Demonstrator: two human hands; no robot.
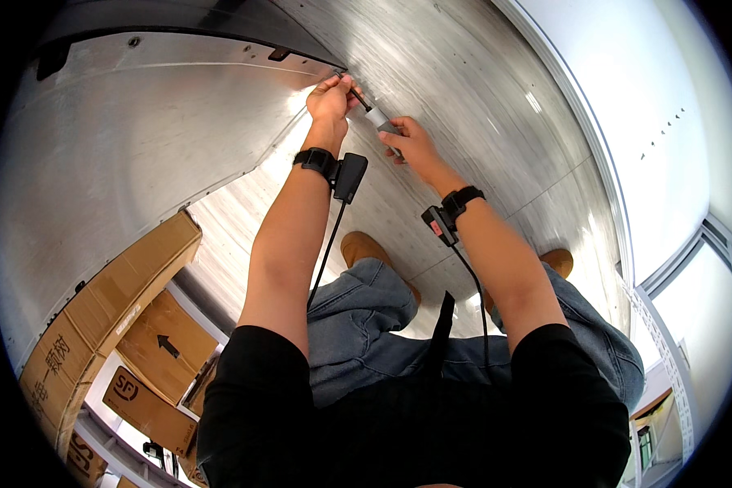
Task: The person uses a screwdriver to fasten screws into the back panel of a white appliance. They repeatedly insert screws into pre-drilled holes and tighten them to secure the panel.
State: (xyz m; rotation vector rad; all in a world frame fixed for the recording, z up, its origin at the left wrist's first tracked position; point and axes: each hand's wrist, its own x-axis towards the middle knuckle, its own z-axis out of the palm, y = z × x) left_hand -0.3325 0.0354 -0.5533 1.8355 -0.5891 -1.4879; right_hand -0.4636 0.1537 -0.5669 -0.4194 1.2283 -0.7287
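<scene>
The right hand is closed around the grey handle of a screwdriver. The dark shaft runs from the handle toward the upper left, to the near corner of a large bare metal panel. The tool lies in view above the wood-look floor, just beyond the panel's end. The left hand is at the far end of the shaft, fingers drawn together beside the panel's corner. Whether they pinch the shaft, a small fastener or the panel edge cannot be told; the screwdriver's tip is hidden there.

The panel's upper edge shows several small holes and a dark slot. Each wrist carries a black strap, the left strap and the right strap, each bearing a black device with a cable leading down toward the body. The person wears a black shirt, blue jeans and brown shoes.

Cardboard boxes with dark print are at lower left, near the panel. A white panel with a row of small dark marks stands at right.
</scene>
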